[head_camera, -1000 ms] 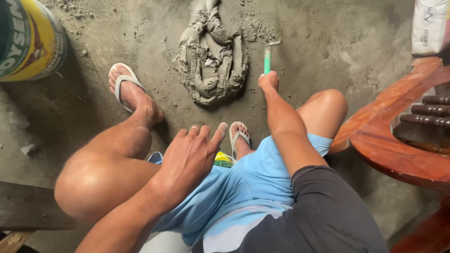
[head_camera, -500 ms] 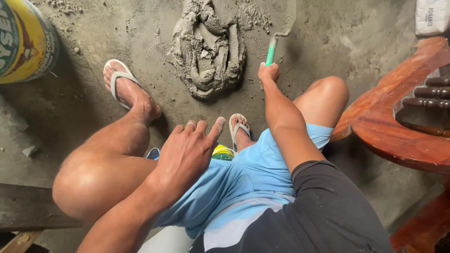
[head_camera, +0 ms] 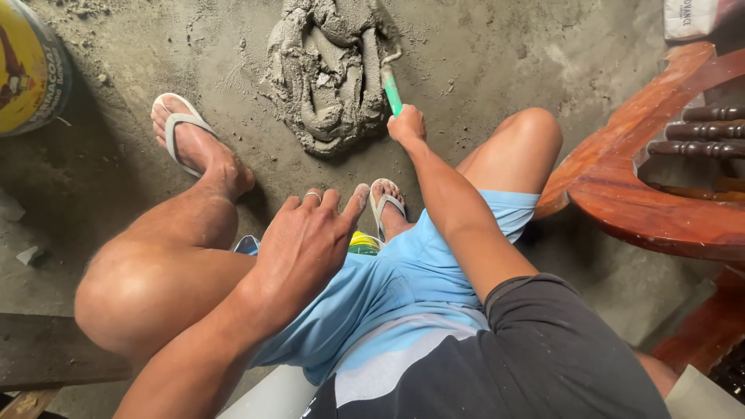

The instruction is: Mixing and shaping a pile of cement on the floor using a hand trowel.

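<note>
The right hand point(head_camera: 407, 124) grips a green-handled trowel point(head_camera: 392, 91) whose blade, seemingly buried, works the mortar point(head_camera: 330, 70) just ahead, mid-mix and next needing a turning scoop, while the left hand point(head_camera: 303, 247) rests open on the shorts point(head_camera: 403, 271).

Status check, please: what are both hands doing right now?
Right hand shut on green-handled trowel, blade in grey wet mortar pile. Left hand open, resting on knee. Nothing between.

Wet grey cement pile point(head_camera: 330, 74) on floor ahead, btwn feet; round yellow paint bucket point(head_camera: 31, 66) far left; reddish wooden chair point(head_camera: 660, 186) at right.
</note>
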